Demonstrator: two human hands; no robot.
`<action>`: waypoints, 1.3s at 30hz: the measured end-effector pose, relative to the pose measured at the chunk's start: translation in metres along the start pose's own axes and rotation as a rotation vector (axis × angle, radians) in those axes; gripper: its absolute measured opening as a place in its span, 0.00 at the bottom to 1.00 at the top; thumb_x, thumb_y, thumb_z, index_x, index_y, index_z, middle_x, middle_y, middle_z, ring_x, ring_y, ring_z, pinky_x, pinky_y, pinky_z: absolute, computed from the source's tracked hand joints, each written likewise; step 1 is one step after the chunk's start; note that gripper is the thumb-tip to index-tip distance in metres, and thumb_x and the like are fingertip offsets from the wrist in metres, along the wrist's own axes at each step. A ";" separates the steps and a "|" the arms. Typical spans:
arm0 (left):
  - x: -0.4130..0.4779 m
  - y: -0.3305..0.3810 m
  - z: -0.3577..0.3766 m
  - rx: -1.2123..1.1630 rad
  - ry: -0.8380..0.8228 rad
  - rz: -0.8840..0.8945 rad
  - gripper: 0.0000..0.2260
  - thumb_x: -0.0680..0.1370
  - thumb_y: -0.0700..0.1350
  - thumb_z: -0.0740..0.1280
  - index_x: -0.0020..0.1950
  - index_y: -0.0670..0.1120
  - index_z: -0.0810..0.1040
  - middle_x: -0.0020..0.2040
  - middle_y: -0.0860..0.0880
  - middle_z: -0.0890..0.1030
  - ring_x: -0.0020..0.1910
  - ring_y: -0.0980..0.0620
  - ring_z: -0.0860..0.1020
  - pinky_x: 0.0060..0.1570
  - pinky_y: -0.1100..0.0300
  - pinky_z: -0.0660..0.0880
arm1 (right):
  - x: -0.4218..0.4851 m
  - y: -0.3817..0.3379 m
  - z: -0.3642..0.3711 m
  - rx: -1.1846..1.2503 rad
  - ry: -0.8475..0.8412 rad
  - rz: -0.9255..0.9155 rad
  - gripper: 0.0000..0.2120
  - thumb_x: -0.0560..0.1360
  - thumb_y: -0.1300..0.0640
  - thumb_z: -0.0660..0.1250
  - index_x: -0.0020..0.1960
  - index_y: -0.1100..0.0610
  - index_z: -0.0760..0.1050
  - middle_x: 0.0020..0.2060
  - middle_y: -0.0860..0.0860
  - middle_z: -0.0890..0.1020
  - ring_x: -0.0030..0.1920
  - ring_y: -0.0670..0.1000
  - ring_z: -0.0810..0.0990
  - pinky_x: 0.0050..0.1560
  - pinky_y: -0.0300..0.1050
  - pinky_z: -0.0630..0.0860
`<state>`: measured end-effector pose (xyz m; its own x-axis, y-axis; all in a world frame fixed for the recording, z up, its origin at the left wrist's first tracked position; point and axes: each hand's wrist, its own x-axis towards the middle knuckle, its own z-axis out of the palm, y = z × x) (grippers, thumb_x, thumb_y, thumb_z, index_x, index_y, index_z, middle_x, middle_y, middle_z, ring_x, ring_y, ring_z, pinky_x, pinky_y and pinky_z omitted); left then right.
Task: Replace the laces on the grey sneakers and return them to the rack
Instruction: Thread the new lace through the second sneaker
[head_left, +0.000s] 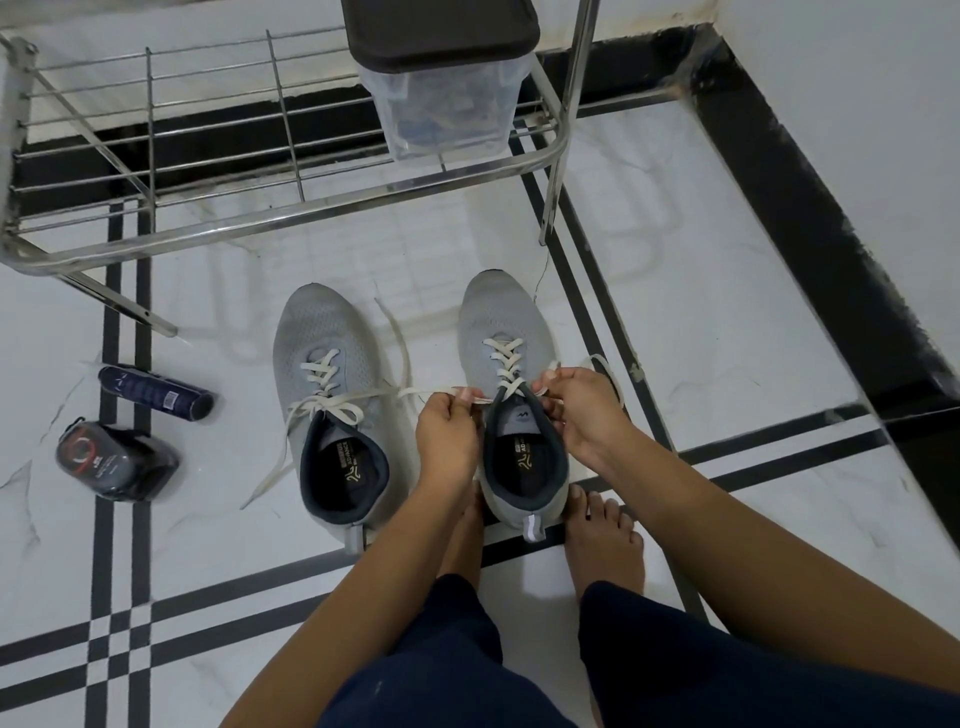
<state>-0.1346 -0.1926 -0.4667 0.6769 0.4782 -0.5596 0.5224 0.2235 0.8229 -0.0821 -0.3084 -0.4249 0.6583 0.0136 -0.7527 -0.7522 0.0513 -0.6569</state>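
Chrome wire shoe rack (291, 213) behind | grey mesh sneakers (322, 332) on floor near it | left hand (447, 431), right hand (582, 410) each pinch the cream flat lace (503, 364) at right shoe's collar | step: apparently threading top eyelets | next: even ends, tie.

The metal rack (291, 215) runs off the left and far edges, so its upper part is out of sight. On it, a clear box (447, 109) has its dark lid (441, 36) cut off at the far edge. The box's contents are a blue and white blur through the plastic. The left hand (449, 431) and right hand (582, 410) cover the parts of the lace (506, 364) they pinch at the right sneaker (498, 312). The left forearm hides most of 1 bare foot (462, 535). Print on the dark can (156, 392) and the 2 insoles (348, 462) is too small to read.
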 end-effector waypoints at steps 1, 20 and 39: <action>-0.001 0.003 0.001 0.032 -0.026 0.027 0.10 0.80 0.46 0.61 0.40 0.47 0.75 0.44 0.43 0.80 0.49 0.42 0.79 0.57 0.44 0.74 | 0.000 -0.001 -0.002 -0.044 -0.003 -0.015 0.12 0.79 0.62 0.59 0.38 0.57 0.72 0.34 0.51 0.76 0.30 0.46 0.69 0.29 0.37 0.66; -0.003 0.051 -0.003 0.096 -0.199 0.070 0.15 0.73 0.50 0.70 0.55 0.43 0.78 0.48 0.49 0.80 0.47 0.53 0.77 0.48 0.60 0.74 | -0.009 -0.019 0.007 -0.226 -0.211 -0.347 0.06 0.76 0.64 0.65 0.52 0.59 0.76 0.44 0.54 0.82 0.41 0.47 0.80 0.45 0.36 0.78; -0.009 0.057 0.012 -0.238 -0.219 -0.179 0.12 0.73 0.33 0.67 0.33 0.44 0.70 0.26 0.48 0.73 0.23 0.56 0.71 0.25 0.69 0.71 | 0.000 -0.013 0.002 -0.797 -0.098 -0.588 0.06 0.74 0.68 0.64 0.45 0.61 0.79 0.49 0.54 0.70 0.47 0.48 0.73 0.46 0.26 0.67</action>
<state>-0.1043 -0.1942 -0.4161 0.6942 0.2260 -0.6834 0.5248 0.4908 0.6955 -0.0719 -0.3075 -0.4163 0.9054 0.2858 -0.3140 -0.0817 -0.6085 -0.7893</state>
